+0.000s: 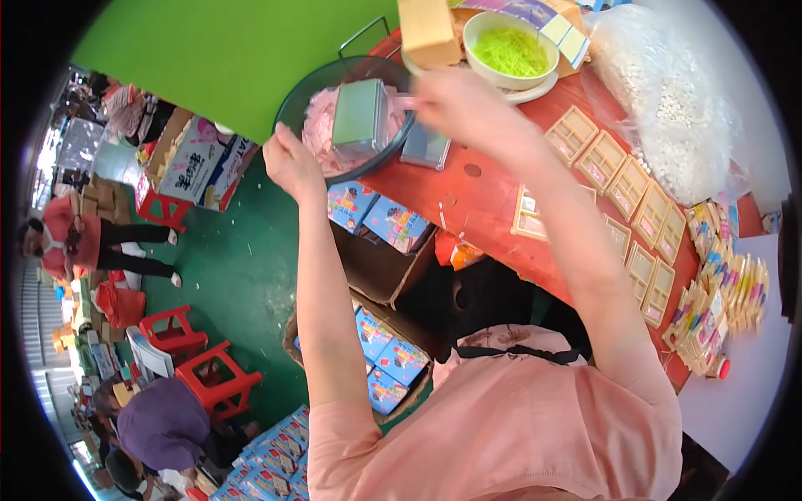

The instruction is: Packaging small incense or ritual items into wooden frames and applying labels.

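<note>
A dark round bowl (288, 118) at the table's far left end holds pale pink pieces (318, 125). On top of them lies a clear box with a grey-green face (359, 114). My left hand (292, 164) is closed on the bowl's near left rim. My right hand (455, 104), smeared by motion, is at the bowl's right side. A small pink bit shows at its fingertips, too blurred to name. Below that hand a second clear, flat box (426, 147) lies beside the bowl.
Right of the bowl are a white bowl of bright green shreds (511, 52) and a wooden block (428, 33). Small wooden trays (603, 160) line the red table (493, 179), beside a bag of white pellets (677, 104). Cartons of blue boxes (397, 363) stand below. Two people are at left.
</note>
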Motion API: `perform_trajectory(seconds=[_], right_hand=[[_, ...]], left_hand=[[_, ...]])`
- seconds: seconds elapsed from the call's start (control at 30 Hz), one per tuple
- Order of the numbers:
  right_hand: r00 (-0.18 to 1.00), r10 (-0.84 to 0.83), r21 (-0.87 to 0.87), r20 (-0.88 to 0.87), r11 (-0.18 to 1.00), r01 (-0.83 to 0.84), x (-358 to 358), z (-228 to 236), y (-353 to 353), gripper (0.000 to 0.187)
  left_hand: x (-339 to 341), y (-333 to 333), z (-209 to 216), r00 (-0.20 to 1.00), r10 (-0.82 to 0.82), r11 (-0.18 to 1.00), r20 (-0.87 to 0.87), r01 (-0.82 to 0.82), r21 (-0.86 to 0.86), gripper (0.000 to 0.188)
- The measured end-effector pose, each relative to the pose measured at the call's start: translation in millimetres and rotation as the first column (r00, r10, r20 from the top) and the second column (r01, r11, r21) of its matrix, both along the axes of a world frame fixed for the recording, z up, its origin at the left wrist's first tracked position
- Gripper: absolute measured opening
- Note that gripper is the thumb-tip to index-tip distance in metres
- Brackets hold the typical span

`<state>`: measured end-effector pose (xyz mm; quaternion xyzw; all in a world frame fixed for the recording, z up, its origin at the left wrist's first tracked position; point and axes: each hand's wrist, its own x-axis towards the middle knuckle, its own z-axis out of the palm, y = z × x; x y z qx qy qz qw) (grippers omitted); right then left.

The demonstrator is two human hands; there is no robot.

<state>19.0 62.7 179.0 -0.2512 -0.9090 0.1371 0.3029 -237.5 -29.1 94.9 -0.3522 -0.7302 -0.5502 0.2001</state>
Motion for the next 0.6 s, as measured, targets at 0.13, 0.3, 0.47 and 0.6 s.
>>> perform_trajectory(seconds=[0.13,0.3,0.47,0.6], right_hand=[[0.980,0.046,0.172,0.195,0.982,-0.080,-115,9,1,0.015],[0.999,0.034,0.132,-0.041,0.991,-0.028,-130,-38,10,0.018],[0.986,0.132,0.074,-0.104,0.989,-0.124,-46,-72,-8,0.011],[1.000,0.005,-0.147,-0.031,0.989,-0.010,79,-81,-16,0.010]], left_hand=[[-8,-5,-6,0.999,0.019,1.000,0.030,-0.020,0.020,0.043],[16,11,12,0.998,-0.021,0.991,-0.053,0.014,-0.131,0.040],[17,-6,14,0.996,-0.007,0.997,-0.093,0.000,-0.079,0.033],[78,27,36,0.828,-0.155,0.985,-0.538,0.171,-0.020,0.022]])
